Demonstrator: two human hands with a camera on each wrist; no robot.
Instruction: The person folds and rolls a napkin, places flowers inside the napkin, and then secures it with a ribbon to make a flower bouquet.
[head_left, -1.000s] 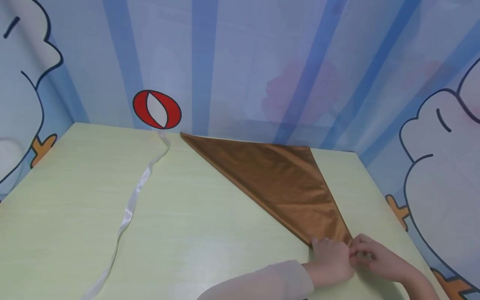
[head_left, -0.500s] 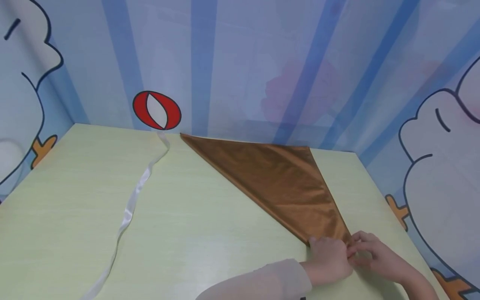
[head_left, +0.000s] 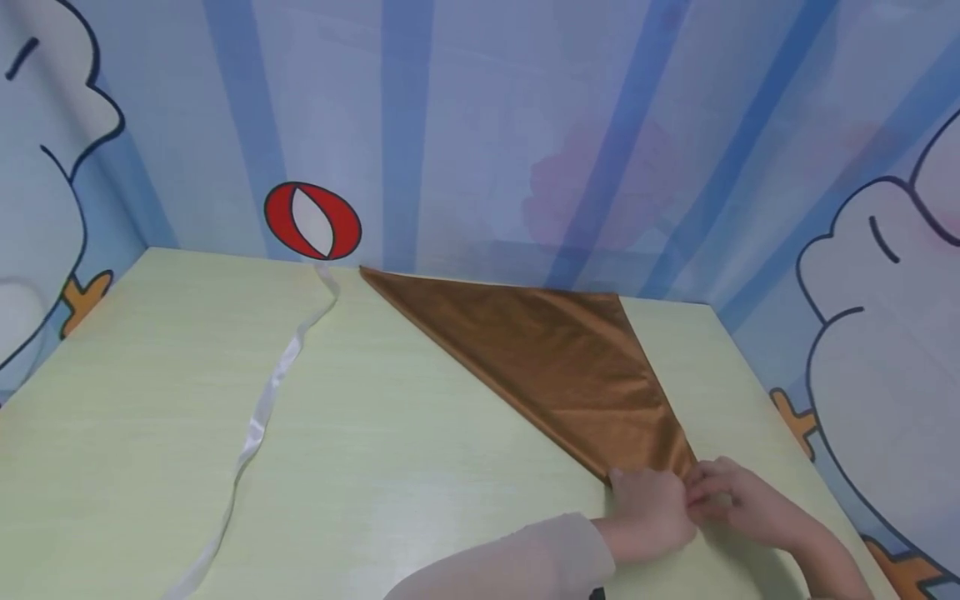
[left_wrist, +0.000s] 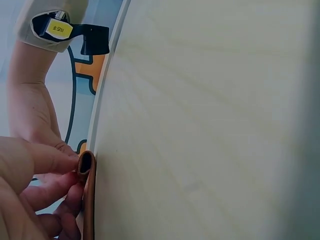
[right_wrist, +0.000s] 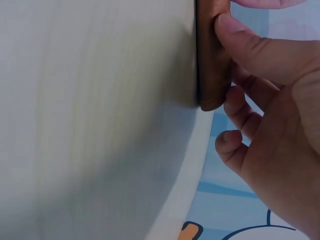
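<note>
Toward four o'clock, left hand (head_left: 654, 512) and right hand (head_left: 742, 504), fingers curled, pinch a brown cloth (head_left: 540, 358) by its end.

Table (head_left: 420, 417): a pale yellow-green top, marked with faint streaks of grain.
White ribbon (head_left: 258, 425): is laid in a loose, twisted line from the table's far edge toward the near left.
Brown cloth (head_left: 558, 367): is spread in a triangle right of the ribbon, its far side laid along the table's far edge, its near end rolled over.
</note>
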